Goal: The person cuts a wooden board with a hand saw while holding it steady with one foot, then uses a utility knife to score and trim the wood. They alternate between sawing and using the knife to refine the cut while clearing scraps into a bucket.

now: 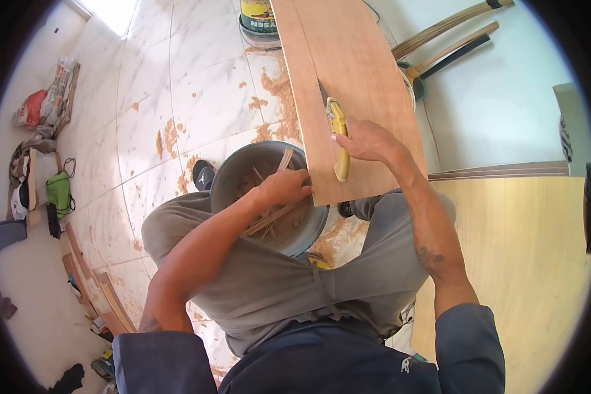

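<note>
A long plywood board (368, 85) stretches away from me, its near end between my knees. My right hand (366, 139) is wrapped round the yellow handle of a handsaw (339, 141), whose blade lies at a line running along the board. At the board's near left corner is my left hand (287, 188), its fingers together at the edge; what they hold, if anything, is hidden. Below that hand a round dark basin (226, 172) holds wood strips and scraps.
A labelled bucket (259, 23) stands beyond the basin. Sawdust (282, 88) is scattered over the tiles. A pale wooden panel (505, 243) lies at the right, with brooms (456, 56) by the wall. Bags and a green pouch (59, 194) are at the left.
</note>
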`<state>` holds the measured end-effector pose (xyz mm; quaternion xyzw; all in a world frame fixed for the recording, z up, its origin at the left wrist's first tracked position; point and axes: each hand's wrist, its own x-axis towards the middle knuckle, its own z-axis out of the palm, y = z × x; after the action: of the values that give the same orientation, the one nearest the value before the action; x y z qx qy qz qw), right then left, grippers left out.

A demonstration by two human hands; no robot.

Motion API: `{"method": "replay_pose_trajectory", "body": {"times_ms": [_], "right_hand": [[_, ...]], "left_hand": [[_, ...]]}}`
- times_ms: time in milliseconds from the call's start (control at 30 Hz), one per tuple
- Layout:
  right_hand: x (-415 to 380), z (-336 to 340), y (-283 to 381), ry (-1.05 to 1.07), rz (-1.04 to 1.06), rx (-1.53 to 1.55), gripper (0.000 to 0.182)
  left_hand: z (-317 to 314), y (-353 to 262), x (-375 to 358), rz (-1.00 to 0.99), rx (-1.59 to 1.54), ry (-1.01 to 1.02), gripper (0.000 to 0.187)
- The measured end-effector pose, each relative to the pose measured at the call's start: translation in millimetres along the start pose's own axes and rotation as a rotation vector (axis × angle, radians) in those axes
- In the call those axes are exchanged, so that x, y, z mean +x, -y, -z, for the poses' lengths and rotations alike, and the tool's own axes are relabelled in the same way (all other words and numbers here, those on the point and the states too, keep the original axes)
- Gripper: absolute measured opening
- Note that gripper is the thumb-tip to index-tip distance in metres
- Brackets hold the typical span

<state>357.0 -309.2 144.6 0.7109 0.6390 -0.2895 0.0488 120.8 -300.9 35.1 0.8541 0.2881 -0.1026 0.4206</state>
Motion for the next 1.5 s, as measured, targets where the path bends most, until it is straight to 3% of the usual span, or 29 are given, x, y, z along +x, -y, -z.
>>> {"method": "replay_pose_trajectory", "body": {"times_ms": [1133,1500], "right_hand": [[8.8,-8.4,-0.5,-0.049,0.066,-0.023,0.051],[15.8,-14.6,-1.5,-0.078,0.113,-0.069,0.035]], "left_hand": [[-7.0,11.7,-3.0,-0.014,0.094,0.078,0.044],[-1.4,17.2,0.3,0.023,0.097,0.091,0.042]]}}
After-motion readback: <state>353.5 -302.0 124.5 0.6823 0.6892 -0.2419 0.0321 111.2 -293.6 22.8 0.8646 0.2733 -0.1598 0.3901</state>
